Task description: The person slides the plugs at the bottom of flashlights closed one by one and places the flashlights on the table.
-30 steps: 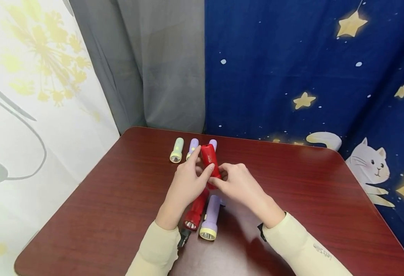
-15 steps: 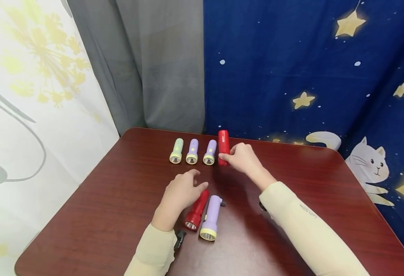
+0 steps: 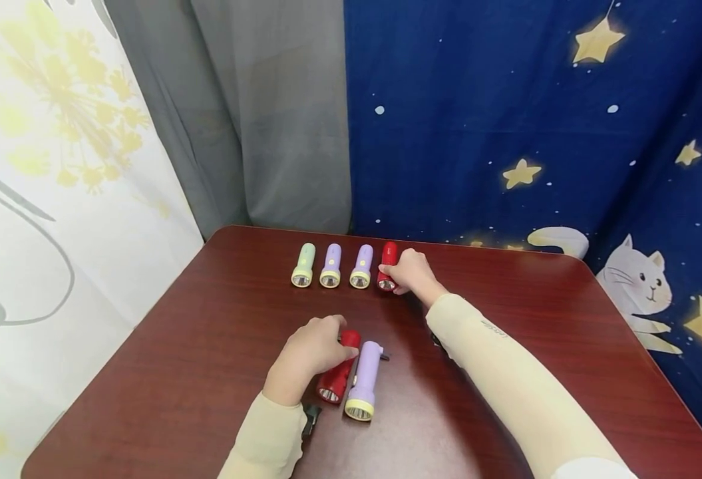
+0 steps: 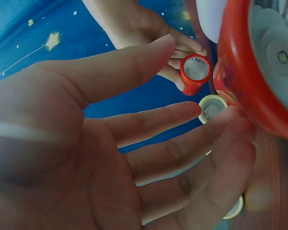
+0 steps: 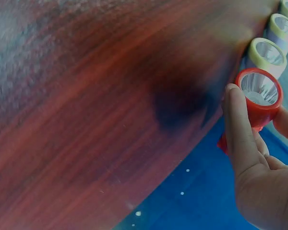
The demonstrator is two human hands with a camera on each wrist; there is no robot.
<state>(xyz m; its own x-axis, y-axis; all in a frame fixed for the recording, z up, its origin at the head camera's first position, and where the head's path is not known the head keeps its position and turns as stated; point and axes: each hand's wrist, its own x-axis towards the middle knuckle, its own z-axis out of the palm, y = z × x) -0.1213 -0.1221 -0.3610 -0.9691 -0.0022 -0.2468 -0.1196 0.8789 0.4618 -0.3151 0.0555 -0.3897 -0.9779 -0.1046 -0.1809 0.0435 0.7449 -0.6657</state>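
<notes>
Right hand: (image 3: 412, 271) upper centre-right of the head view; pinching the small red flashlight (image 3: 389, 263), thumb on one side, fingers on the other.
Small red flashlight: right end of the back row; lens towards the camera; lens also at the right of the right wrist view.
Left hand: (image 3: 311, 354) lower centre; fingers spread and mostly straight, thumb apart, wide grip; over the big red flashlight (image 3: 335, 379); contact, cannot tell.
Big red flashlight: lower centre; tilted in the frame, lens end nearest the bottom; its lens fills the upper right of the left wrist view.
Big purple flashlight: (image 3: 365, 379) just right of the big red one; yellow rim, lens end nearest the bottom; dark strap (image 3: 385, 357) at its tail.
Back row: upper centre; green flashlight (image 3: 305, 263) leftmost, then left purple flashlight (image 3: 331, 265), right purple flashlight (image 3: 361, 266); set apart, yellow rims.
Table: (image 3: 207, 372) dark red wood grain.
Backdrop: grey curtain (image 3: 285, 120) upper left of centre; blue curtain (image 3: 446, 146) upper right, stars and white cat printed.
</notes>
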